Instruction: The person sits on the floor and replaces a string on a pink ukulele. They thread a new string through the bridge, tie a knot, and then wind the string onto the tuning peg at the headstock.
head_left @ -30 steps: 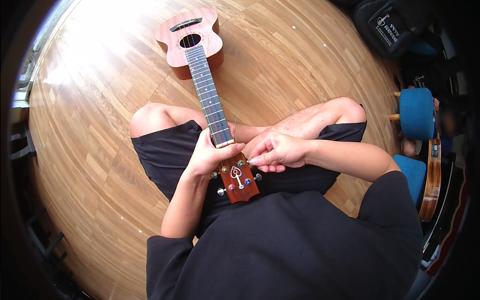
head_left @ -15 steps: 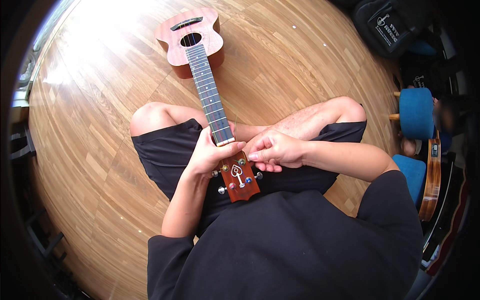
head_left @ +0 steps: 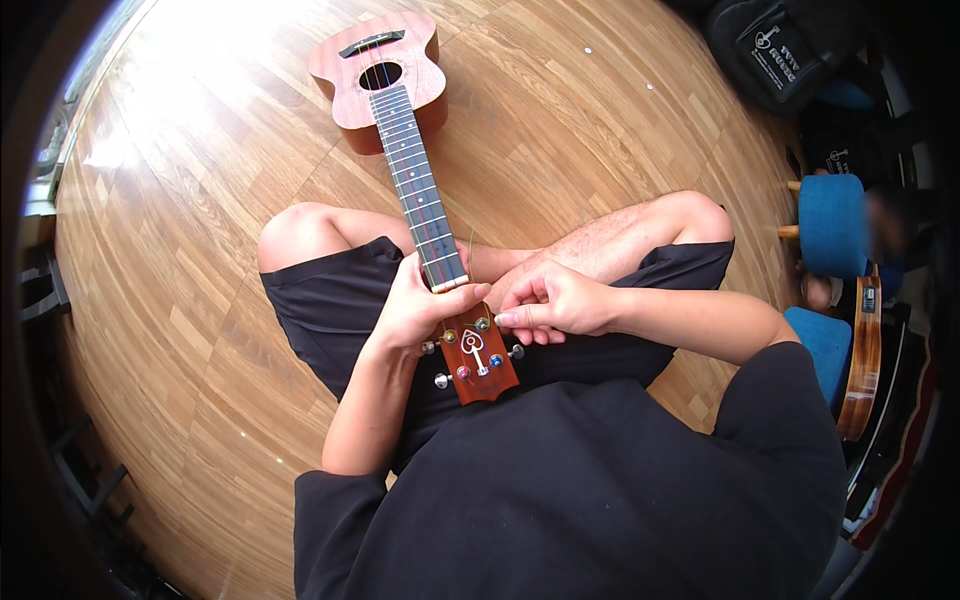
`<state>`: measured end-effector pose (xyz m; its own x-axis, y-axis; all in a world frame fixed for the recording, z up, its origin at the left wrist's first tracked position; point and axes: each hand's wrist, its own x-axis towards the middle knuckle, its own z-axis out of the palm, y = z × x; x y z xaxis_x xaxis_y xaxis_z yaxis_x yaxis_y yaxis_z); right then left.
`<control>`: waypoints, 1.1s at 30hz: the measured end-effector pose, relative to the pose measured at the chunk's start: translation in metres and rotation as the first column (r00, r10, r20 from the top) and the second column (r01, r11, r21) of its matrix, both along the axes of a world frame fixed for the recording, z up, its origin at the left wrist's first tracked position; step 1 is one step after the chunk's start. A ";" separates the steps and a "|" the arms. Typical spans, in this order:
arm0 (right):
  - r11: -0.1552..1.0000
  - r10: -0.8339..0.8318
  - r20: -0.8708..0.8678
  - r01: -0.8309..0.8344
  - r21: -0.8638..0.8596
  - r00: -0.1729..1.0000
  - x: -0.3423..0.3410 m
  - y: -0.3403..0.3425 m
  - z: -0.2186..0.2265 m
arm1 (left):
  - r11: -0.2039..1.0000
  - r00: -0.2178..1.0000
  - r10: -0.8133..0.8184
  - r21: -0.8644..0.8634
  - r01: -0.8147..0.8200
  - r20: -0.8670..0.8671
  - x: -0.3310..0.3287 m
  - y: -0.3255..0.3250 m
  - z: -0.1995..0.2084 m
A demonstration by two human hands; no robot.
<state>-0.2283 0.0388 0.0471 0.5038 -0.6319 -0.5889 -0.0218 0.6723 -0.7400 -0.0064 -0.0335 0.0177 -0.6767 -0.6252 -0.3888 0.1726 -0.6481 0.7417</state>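
A small reddish-brown ukulele (head_left: 428, 95) lies face up, its body on the floor beyond my crossed legs and its headstock (head_left: 477, 372) at my lap. My left hand (head_left: 412, 308) wraps the neck just by the nut, thumb laid across the strings. At the headstock's right edge, the fingertips of my right hand (head_left: 550, 302) pinch a tuning peg; the peg's knob is hidden behind them. Three other silver knobs show, along with coloured string posts. A thin loose string end (head_left: 472, 240) curls up beside the neck.
Wood flooring (head_left: 220, 330) surrounds my legs. To the right are blue stools (head_left: 832, 226), another wooden string instrument (head_left: 862, 360) on its side and a black bag (head_left: 775, 60). Part of a person, blurred, is beside the stools. Dark furniture legs (head_left: 90, 470) stand at the left.
The fingers of my right hand have shifted slightly at the tuning peg, the index finger curling a little differently. My left hand keeps its hold on the neck.
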 end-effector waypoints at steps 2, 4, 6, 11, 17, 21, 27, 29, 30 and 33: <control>0.802 -0.048 -0.221 -0.095 -0.590 0.974 0.008 0.004 0.006 | 1.000 1.000 -0.003 0.000 0.003 0.015 0.001 0.000 -0.002; 0.382 -0.146 -0.307 -0.232 -0.895 0.941 0.008 -0.001 0.008 | 1.000 1.000 -0.006 0.002 0.006 0.007 0.001 -0.001 0.001; 0.225 -0.189 -0.282 -0.238 -0.945 0.941 0.008 0.000 -0.001 | 1.000 1.000 -0.008 0.001 0.008 0.003 0.001 -0.001 0.002; 0.997 0.077 -0.074 -0.077 -0.001 0.994 -0.001 -0.001 0.009 | 1.000 1.000 -0.007 -0.005 0.008 0.024 0.000 -0.001 0.003; 0.973 -0.071 0.041 0.060 0.225 0.997 -0.002 0.000 -0.005 | 1.000 1.000 -0.002 -0.007 0.002 0.013 0.000 -0.002 0.002; 0.576 -0.121 -0.305 -0.184 -0.797 0.945 0.004 0.003 -0.001 | 1.000 0.999 -0.012 -0.015 0.013 0.031 0.000 0.000 0.000; 0.229 -0.208 -0.398 -0.352 -0.908 0.893 0.004 0.007 0.000 | 0.998 0.999 -0.026 -0.061 0.029 0.047 0.000 0.001 0.005; 0.207 -0.204 -0.401 -0.361 -0.909 0.893 0.005 0.007 -0.001 | 0.995 0.998 -0.027 -0.093 0.032 0.055 0.000 0.002 0.002; 0.196 -0.203 -0.402 -0.365 -0.910 0.893 0.005 0.007 -0.002 | 0.996 0.998 -0.032 -0.076 0.036 0.047 0.000 0.003 0.003; 0.194 -0.208 -0.392 -0.355 -0.915 0.896 0.004 0.007 -0.002 | 0.997 0.999 -0.051 -0.050 0.052 0.016 0.000 0.003 0.009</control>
<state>-0.2242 0.0460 0.0448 0.5189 -0.7920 0.3217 -0.4549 -0.5744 -0.6805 -0.0066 -0.0302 0.0264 -0.7033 -0.6087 -0.3672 0.1290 -0.6173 0.7761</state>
